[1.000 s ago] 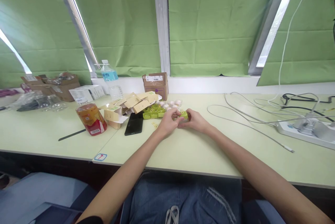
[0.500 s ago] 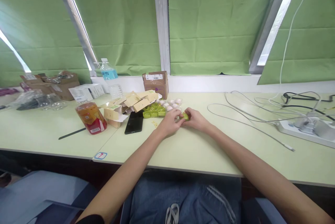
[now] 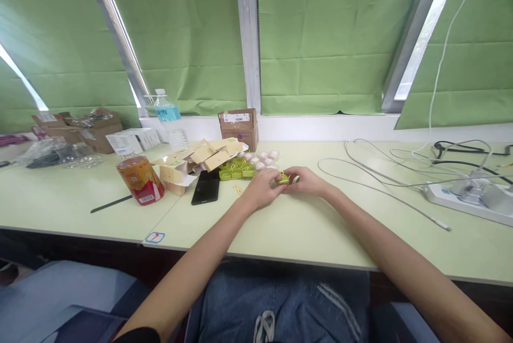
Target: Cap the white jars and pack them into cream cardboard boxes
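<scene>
In the head view, we saw the green piece (image 3: pixel 284 179) turned a little from how it sat half a second earlier: a dull grey-brown part now showed at its left end, next to the left hand (image 3: pixel 261 188), where fingers had covered it before. The right hand (image 3: pixel 308 181) had shifted slightly to the right, so a little more of the piece stood clear between the two. We took this to mean that the handling was under way, with the piece being turned rather than put down.

The left hand was nearly closed, its thumb and fingers pinching the piece from the left; the right hand was loosely bent, with its fingertips on the right side. The piece was held just above or on the counter (image 3: pixel 304 236); we could not tell which.

It looked small, rounded and shiny, yellow-green, with a thin yellowish loop (image 3: pixel 281 173) at its top. Much of it was hidden by fingers, and the grey-brown part was too small to make out.

To the left and farther away lay similar green pieces (image 3: pixel 236 174), with pale rounded pieces (image 3: pixel 260 165) just beside them and yellow strands (image 3: pixel 237 189) nearer us.
</scene>
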A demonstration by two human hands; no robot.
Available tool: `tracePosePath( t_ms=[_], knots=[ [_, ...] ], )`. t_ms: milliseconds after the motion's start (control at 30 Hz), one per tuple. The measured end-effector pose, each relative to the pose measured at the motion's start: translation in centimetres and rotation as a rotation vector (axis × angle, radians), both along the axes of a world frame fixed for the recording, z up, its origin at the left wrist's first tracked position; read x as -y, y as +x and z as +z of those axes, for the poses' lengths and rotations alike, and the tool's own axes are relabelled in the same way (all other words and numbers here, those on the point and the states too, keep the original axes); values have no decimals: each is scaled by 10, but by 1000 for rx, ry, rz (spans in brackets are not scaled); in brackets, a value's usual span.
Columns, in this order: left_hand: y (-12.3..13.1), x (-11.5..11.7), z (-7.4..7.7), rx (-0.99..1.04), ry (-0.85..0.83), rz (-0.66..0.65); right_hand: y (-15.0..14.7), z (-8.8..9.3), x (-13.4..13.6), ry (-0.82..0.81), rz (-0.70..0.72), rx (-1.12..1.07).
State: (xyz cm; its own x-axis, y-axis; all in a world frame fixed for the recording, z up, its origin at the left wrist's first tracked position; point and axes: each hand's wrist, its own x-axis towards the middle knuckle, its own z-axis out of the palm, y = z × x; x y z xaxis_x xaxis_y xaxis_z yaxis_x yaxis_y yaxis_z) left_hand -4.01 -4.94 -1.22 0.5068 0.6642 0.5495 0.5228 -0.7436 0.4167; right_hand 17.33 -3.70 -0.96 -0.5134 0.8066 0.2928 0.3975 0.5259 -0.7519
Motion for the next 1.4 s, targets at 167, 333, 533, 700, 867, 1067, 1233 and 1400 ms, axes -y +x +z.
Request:
tracePosePath(
  t_ms=[167,333,533,700,867,1067,1233,1400],
  knots=[
    [1,0,0,-11,17,43,0,3,2,32,-6,47],
    [2,0,0,104,-27,-15,0,7,7,77,-12,74],
    [2,-12,-4,322,-6,78,-7,2,6,109,-21,29],
    [1,-14,-5,214,55,28,-11,-4,5,146,-53,36],
    [6,-10,-5,270,29,29,-15,-1,9,166,-57,45],
    [10,-9,-7,301,-10,34,-17,1,10,195,-48,61],
    [8,-8,-6,279,28,33,-19,1,11,217,-33,77],
    [6,-6,-3,271,47,58,-22,5,14,233,-74,152]
  ],
)
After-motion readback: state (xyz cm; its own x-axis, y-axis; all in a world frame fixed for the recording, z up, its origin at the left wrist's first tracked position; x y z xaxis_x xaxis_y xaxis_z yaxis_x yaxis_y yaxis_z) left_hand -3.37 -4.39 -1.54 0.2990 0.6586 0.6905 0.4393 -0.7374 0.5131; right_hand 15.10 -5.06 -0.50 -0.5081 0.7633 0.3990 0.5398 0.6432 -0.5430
